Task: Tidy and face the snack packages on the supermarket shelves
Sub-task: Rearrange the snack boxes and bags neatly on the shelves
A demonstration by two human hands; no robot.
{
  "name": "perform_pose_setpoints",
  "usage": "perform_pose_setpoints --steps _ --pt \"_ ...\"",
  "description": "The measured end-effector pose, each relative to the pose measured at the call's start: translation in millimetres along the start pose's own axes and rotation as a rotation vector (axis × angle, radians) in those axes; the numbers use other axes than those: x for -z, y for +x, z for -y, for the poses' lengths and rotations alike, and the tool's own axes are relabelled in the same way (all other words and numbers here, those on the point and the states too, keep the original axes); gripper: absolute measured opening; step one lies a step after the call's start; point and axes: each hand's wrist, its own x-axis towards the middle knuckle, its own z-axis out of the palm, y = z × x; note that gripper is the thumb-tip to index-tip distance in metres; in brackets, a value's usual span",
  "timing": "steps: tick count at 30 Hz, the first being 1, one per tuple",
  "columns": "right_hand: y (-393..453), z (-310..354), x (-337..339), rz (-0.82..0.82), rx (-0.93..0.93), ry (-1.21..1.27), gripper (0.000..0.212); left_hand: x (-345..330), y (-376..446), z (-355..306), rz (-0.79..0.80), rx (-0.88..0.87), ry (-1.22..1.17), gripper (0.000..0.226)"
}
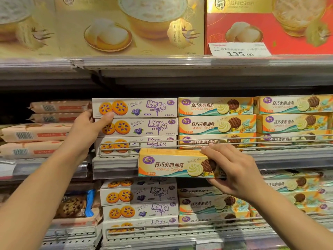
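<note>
A stack of three white blueberry cookie boxes (144, 107) stands on the middle shelf. My left hand (86, 127) grips the left end of that stack, thumb across the front of the top box and fingers around its side. To the right are stacks of yellow sandwich cookie boxes (214, 123). My right hand (232, 170) holds one yellow sandwich cookie box (169, 163) by its right end, in front of the shelf rail and level with the shelf edge, its printed face towards me.
A wire rail (198, 140) runs along the front of the middle shelf. Pink wrapped packs (36, 132) lie stacked at the left. Large gold and red gift boxes (129, 24) fill the top shelf, with a price tag (239, 49). More cookie boxes (140, 195) sit on the lower shelf.
</note>
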Motion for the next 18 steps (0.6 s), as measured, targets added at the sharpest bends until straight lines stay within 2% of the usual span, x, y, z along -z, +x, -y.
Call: perform_pose_setpoints --steps 12,15,18 --pt "7 4 8 0.029 -0.001 -0.062 0.063 -4 -5 -6 -0.028 -0.013 0.107 0.036" --pt "5 6 13 0.074 -0.003 -0.068 0.064 -4 -12 -1 -0.033 -0.039 0.194 0.052" --pt "-3 9 15 0.111 0.000 -0.056 0.061 -2 -31 9 -0.165 -0.181 0.360 0.070"
